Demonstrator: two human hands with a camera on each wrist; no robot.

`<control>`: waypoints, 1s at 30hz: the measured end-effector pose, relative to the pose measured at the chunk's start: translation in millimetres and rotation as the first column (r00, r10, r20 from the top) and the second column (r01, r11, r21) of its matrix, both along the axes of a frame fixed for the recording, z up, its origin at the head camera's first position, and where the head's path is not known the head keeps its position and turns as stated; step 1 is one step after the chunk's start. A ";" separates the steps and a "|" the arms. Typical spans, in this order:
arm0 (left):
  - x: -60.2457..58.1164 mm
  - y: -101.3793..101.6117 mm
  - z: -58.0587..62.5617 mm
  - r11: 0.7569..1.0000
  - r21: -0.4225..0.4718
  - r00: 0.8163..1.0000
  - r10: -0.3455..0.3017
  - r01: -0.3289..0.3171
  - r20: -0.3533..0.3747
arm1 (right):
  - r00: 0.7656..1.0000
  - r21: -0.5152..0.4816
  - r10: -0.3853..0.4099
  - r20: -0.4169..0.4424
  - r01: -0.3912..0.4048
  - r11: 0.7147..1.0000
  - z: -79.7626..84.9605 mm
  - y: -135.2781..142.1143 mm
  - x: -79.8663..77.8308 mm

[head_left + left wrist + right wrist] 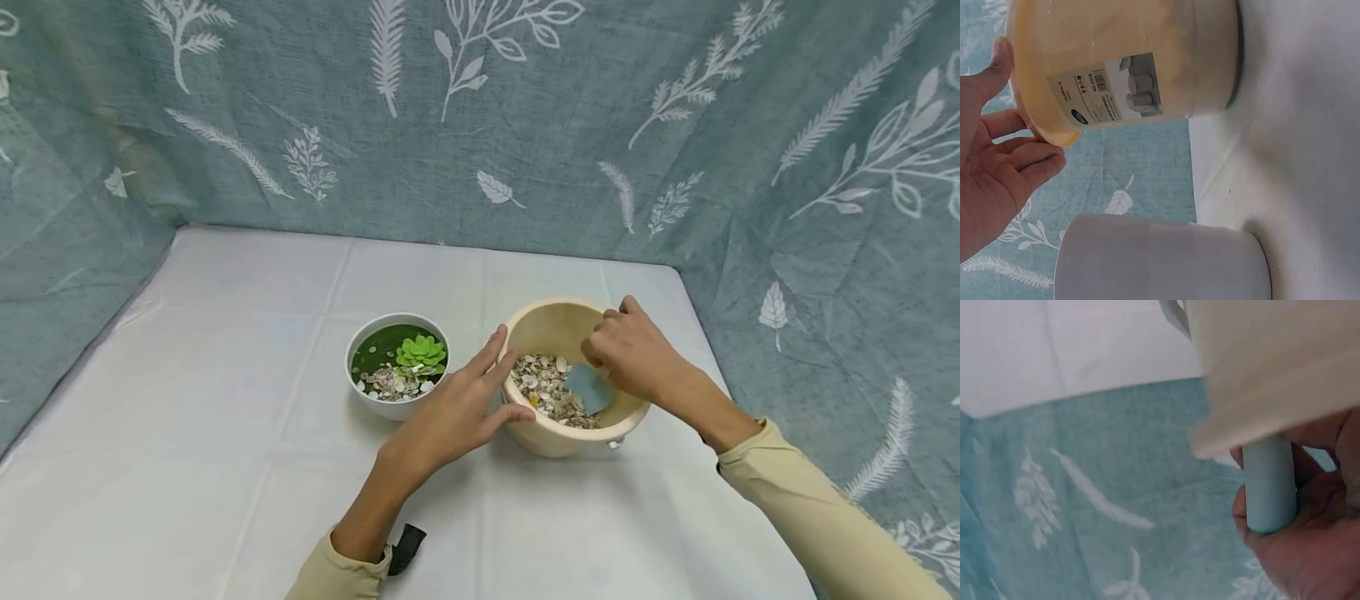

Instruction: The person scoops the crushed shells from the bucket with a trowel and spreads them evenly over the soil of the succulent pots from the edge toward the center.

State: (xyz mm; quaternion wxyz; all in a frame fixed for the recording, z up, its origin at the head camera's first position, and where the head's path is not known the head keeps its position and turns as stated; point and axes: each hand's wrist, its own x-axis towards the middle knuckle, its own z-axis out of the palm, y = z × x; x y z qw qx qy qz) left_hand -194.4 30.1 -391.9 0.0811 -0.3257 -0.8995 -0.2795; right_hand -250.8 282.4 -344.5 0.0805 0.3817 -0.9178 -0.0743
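Note:
A cream plastic bucket (551, 442) stands on the white table, part filled with small shells (542, 383). My left hand (457, 408) holds its left rim, thumb on the near side and the other fingers farther round; in the left wrist view the fingers (1038, 159) bend at the rim. Over the bucket's right side, my right hand (630, 350) grips a light blue scoop (588, 387), whose blade rests among the shells. In the right wrist view the fingers wrap round its thick blue handle (1269, 487).
Left of the bucket is a white bowl (393, 408) with a green inside, a green artificial succulent (422, 354) and a heap of shells (396, 383). Grey-green leaf-print cloth (480, 142) hangs behind and beside the table. A metal handle fitting (616, 443) projects from the bucket's near side.

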 end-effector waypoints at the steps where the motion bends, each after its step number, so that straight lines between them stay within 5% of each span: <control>1: 0.2 -0.6 0.2 1.000 -0.001 1.000 0.002 -0.002 0.001 | 1.000 -0.041 -0.010 0.025 0.011 0.999 -2.5 0.8 -0.1; 12: 1.4 0.8 -0.9 1.000 0.012 1.000 -0.006 0.006 0.025 | 0.985 -0.243 -0.056 0.163 0.095 0.965 -19.7 7.4 3.7; 22: -0.5 -2.3 -2.2 0.999 0.034 1.000 -0.002 0.001 0.025 | 0.959 -0.334 -0.126 0.252 0.209 0.919 0.1 16.2 7.0; 30: -0.8 -1.3 -3.4 1.000 0.025 1.000 -0.001 0.001 0.019 | 0.952 -0.420 -0.195 0.235 0.281 0.863 12.8 28.8 14.3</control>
